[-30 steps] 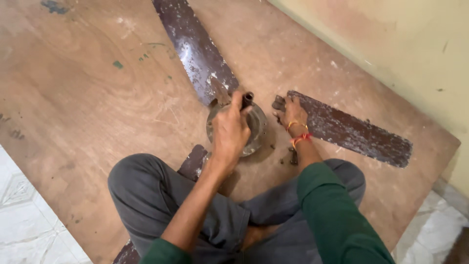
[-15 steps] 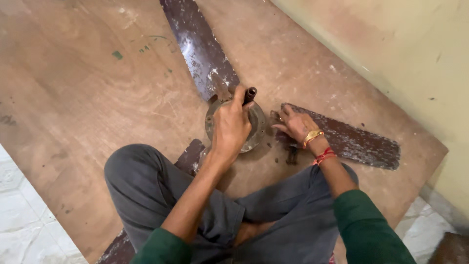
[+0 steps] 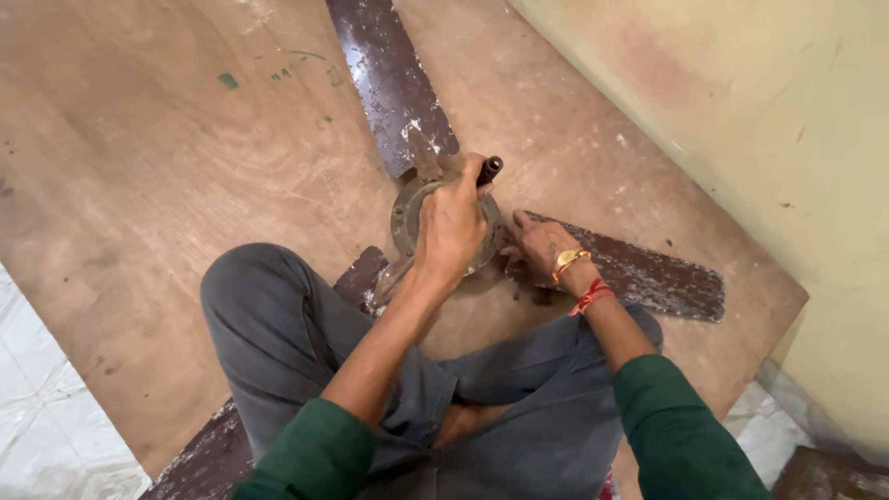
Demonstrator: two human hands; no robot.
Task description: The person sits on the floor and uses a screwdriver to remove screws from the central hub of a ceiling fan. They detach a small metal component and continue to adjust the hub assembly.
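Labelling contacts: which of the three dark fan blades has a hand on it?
The worn dark brown metal fan blade pointing right toward the wall: the right hand presses its inner end. The other two blades lie untouched.

Person wears a dark green long-sleeved top, both sleeves pushed up the forearms, and grey trousers (image 3: 278, 324). On the right wrist, at 3 o'clock from frame centre: a gold-coloured band (image 3: 569, 259) and a red thread bracelet (image 3: 593, 296). Left hand (image 3: 451, 227) and right hand (image 3: 542, 250) are bare, ungloved.
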